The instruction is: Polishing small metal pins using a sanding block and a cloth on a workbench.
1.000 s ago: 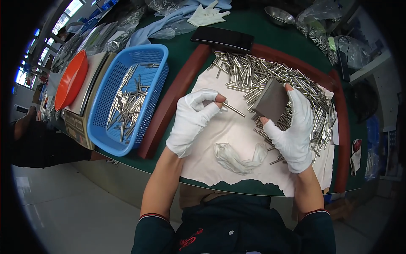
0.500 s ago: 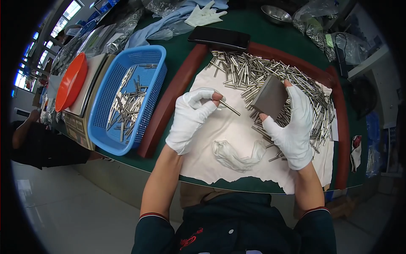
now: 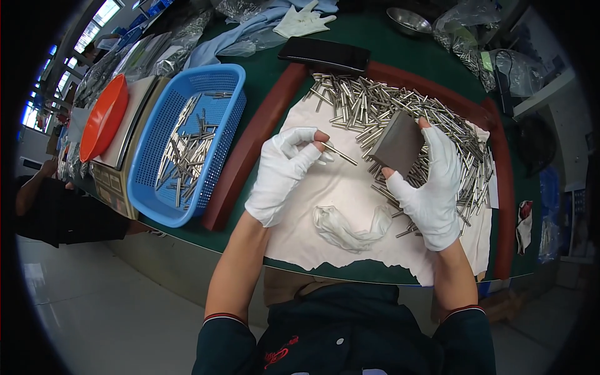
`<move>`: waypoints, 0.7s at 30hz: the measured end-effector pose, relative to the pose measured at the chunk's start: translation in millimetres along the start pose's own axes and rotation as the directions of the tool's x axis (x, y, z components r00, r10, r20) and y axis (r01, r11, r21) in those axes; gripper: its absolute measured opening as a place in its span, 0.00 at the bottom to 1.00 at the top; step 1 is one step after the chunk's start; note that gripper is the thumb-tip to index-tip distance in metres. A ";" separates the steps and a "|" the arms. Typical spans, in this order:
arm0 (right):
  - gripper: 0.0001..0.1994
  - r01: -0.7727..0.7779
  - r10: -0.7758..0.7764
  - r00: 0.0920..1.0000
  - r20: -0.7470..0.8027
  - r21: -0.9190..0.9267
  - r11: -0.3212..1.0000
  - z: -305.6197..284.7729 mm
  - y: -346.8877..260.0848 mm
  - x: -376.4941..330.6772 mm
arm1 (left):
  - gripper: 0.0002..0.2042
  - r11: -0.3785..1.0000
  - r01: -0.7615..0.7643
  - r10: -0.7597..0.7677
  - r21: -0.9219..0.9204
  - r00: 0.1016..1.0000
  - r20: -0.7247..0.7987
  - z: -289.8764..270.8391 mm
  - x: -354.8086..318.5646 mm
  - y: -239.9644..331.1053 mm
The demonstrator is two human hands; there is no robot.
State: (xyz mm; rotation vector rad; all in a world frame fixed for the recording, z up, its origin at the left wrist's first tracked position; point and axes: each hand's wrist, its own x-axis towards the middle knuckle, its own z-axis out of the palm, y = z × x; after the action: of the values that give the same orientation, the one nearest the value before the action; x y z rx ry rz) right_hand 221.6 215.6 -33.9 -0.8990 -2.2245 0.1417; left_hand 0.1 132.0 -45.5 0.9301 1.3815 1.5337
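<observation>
My left hand point(image 3: 284, 172), in a white glove with bare fingertips, pinches one end of a thin metal pin point(image 3: 340, 154) over the pale cloth point(image 3: 300, 244). The pin slants down to the right, its free end toward my other hand. My right hand point(image 3: 434, 187), gloved the same way, grips a dark grey-brown rectangular block point(image 3: 400, 144) between thumb and fingers. Behind and beneath the block spreads a big heap of shiny metal pins point(image 3: 365, 103). A crumpled white glove-like cloth point(image 3: 350, 231) lies between my hands, nearer to me.
Dark red bars point(image 3: 253, 150) frame the cloth on the green table. To the left stands a blue plastic basket point(image 3: 135, 181) holding more pins, beside an orange dish point(image 3: 105, 119). A black phone point(image 3: 324, 55) rests on the far bar. Beyond are a metal bowl point(image 3: 409, 21) and a white glove point(image 3: 304, 22).
The pin in my left hand has tilted slightly and its free end has shifted a little to the right. My right hand keeps the block almost in place.
</observation>
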 end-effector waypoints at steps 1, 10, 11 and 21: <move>0.42 0.002 -0.002 1.000 0.001 -0.002 1.000 -0.1 -0.6 0.5 | 0.08 1.000 0.011 -0.011 -0.005 1.000 0.004 0.5 0.1 0.3; 0.34 0.009 -0.057 0.991 0.124 0.360 0.933 -1.3 -11.1 3.7 | 0.09 0.989 0.066 -0.074 0.134 0.995 0.060 5.6 -5.4 8.4; 0.32 0.003 -0.054 0.991 0.126 0.373 0.928 0.5 -12.7 4.3 | 0.09 0.990 0.068 -0.076 0.126 0.995 0.057 5.8 -6.0 9.5; 0.30 -0.015 -0.077 0.977 0.200 0.424 0.906 4.8 -24.7 4.2 | 0.07 0.997 0.057 -0.064 0.054 0.989 0.136 8.9 -11.4 11.8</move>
State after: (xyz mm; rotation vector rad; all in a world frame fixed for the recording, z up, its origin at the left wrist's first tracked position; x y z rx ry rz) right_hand 202.5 200.5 -26.4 -0.6283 -2.2696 0.7090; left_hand 11.2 124.2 -32.7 0.9966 1.3423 1.3697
